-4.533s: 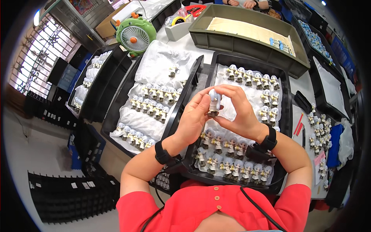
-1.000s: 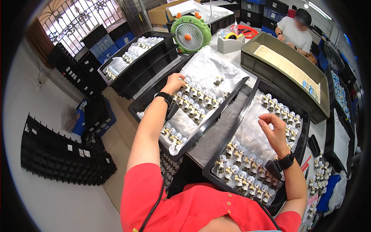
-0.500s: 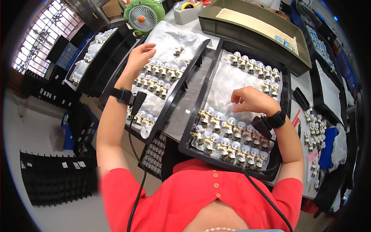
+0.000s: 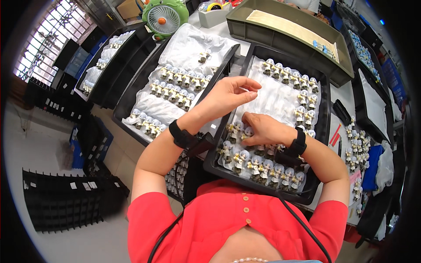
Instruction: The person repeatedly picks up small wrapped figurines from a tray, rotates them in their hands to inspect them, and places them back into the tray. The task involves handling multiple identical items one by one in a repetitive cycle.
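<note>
In front of me lies a black tray lined with white tissue, holding rows of small pale-haired figurines. My right hand is down at the upper of the near rows. Its thumb and fingers are closed around one figurine, which still stands among its neighbours. Above the tray's left side hovers my left hand, fingers loosely stretched and thumb apart, with nothing in it. A second black tray to the left holds more figurines in rows on tissue, and one figurine lies alone.
A green fan stands behind the left tray. At the back sits a deep olive bin. Loose figurines and red pens lie on the right of the table. Cables run down from both my wrist straps.
My left hand has swung right from the left tray to above the front tray. My right hand has moved left and down, and its fingers have closed around a figurine.
</note>
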Demonstrator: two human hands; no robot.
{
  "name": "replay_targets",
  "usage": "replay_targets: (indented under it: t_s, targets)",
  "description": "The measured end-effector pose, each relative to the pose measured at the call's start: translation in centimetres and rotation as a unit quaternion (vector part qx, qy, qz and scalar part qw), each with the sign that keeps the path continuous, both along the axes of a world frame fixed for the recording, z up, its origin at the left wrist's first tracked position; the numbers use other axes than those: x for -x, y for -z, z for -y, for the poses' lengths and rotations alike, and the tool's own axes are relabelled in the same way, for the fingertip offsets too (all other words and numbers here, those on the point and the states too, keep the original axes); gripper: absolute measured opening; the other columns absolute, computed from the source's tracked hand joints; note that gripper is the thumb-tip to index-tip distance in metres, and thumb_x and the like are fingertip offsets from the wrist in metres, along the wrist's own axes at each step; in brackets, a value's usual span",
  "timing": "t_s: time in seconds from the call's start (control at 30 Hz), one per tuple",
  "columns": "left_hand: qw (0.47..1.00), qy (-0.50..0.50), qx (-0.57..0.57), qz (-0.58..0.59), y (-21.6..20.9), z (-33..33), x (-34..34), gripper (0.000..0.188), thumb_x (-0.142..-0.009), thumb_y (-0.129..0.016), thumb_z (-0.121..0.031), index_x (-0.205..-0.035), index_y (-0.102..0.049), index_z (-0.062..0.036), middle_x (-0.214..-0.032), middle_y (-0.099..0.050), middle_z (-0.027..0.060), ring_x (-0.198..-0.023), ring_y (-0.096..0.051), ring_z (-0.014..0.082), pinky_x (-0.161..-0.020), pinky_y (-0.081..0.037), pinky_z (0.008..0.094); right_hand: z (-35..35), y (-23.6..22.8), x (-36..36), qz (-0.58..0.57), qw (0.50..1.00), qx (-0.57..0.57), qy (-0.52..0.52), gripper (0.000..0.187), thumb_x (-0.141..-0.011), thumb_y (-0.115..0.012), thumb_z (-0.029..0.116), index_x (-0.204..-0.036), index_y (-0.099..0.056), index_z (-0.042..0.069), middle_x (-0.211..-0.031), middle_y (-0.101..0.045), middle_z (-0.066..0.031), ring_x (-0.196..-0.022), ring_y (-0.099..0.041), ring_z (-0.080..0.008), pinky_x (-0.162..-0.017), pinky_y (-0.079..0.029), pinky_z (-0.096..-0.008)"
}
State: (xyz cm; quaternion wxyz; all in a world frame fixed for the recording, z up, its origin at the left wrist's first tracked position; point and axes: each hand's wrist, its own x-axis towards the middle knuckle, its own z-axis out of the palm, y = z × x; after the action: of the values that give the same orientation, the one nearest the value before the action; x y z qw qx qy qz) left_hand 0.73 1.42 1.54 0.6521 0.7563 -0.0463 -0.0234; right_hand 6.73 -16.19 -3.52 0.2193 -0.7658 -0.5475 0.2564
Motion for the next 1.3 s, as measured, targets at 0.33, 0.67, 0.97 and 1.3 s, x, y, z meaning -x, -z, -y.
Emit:
replay_targets:
  t_s: [0.33,0.67,0.97,1.3]
  targets:
    - [0.997,-0.060,0.053,-0.001,1.1,-0.1,0.6,0.047,-0.093,-0.058,-0.028,-0.131,-0.045,-0.0061,-0.120,-0.050,0.0058,-0.103,-0.054,0.0112,-0.087,-0.046,0.0262,0.4,-2.5,-2.5,-0.189,0.920,-0.317,0.132,0.046,-0.073,-0.077,0.024,-0.108,-0.054,0.003,-0.100,-0.058,-0.0061,-0.087,-0.054,-0.0139,-0.078,-0.045,-0.0277]
    - [0.982,-0.042,0.181,-0.046,1.0,1.5,1.0,0.051,-0.092,-0.059,-0.019,-0.134,-0.033,-0.0053,-0.117,-0.054,0.0095,-0.098,-0.060,0.0178,-0.082,-0.052,0.0307,0.0,-2.5,-2.2,-0.023,0.902,-0.412,0.129,0.051,-0.072,-0.077,0.012,-0.117,-0.054,0.005,-0.110,-0.059,-0.0077,-0.099,-0.058,-0.0193,-0.085,-0.047,-0.0317]
    - [0.978,-0.063,0.188,0.068,0.4,1.9,1.3,0.048,-0.090,-0.057,-0.003,-0.130,-0.030,-0.0035,-0.114,-0.054,0.0134,-0.097,-0.063,0.0207,-0.078,-0.054,0.0293,0.1,-2.6,-2.0,0.025,0.913,-0.392,0.110,0.082,-0.065,-0.083,0.011,-0.136,-0.041,0.010,-0.129,-0.051,-0.0078,-0.111,-0.053,-0.0216,-0.090,-0.045,-0.0347]
    - [0.971,-0.072,0.192,0.124,1.0,2.2,1.4,0.039,-0.092,-0.052,-0.002,-0.124,-0.030,-0.0047,-0.115,-0.055,0.0136,-0.096,-0.062,0.0170,-0.078,-0.052,0.0272,0.2,-2.5,-2.1,0.005,0.912,-0.392,0.120,0.078,-0.069,-0.081,0.012,-0.136,-0.041,0.010,-0.131,-0.050,-0.0091,-0.112,-0.053,-0.0212,-0.090,-0.045,-0.0345]
